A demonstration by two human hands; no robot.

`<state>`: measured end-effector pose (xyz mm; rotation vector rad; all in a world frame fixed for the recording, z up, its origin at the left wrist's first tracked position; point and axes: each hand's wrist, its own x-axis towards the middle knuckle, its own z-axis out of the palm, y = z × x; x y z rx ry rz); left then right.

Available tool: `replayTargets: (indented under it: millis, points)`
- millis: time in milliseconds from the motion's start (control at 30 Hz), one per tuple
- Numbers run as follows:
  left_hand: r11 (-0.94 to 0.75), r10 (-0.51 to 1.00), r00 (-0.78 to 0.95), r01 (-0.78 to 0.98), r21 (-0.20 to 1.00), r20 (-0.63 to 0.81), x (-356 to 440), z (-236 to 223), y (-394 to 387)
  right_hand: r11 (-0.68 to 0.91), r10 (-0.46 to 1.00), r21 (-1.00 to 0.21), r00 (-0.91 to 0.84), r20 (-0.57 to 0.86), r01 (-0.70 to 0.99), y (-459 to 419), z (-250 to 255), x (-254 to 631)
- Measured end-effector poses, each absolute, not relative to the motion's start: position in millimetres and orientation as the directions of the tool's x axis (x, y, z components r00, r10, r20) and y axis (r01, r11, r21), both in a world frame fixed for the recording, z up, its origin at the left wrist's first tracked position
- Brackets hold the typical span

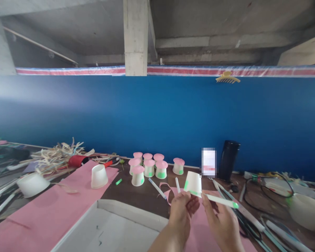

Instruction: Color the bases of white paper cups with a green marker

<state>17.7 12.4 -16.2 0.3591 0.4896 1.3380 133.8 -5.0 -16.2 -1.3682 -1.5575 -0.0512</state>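
Observation:
My left hand [182, 208] is closed on the lower edge of a white paper cup [193, 182], which stands tilted with its wide end down and has green patches near that edge. My right hand [222, 222] pinches a narrow white strip [220, 200] where it meets the cup's lower right edge. The strip's free part runs off to the right, over the fingers, to a green spot [235, 205] at its end. Beyond the hands stand several small white cups with pink round tops, among them a front one [138, 177] and a separate one [178, 167].
A white shallow box [131, 213] lies front left, beside pink sheets [55, 210]. Plain cups stand at left [99, 176] and right [307, 211]. Pale strips [55, 157] are heaped at far left. A black cylinder [229, 161] and cables [248, 196] are at right, before a blue partition [173, 115].

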Motion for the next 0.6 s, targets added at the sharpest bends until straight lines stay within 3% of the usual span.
replayTargets:
  millis: [600]
  points:
    - [0.166,0.986,0.139,-0.806,0.568,-0.091,18.8,-14.7,12.7,0.370,0.693,-0.489,0.117,0.712,0.790,-4.8,-16.0,134.4]
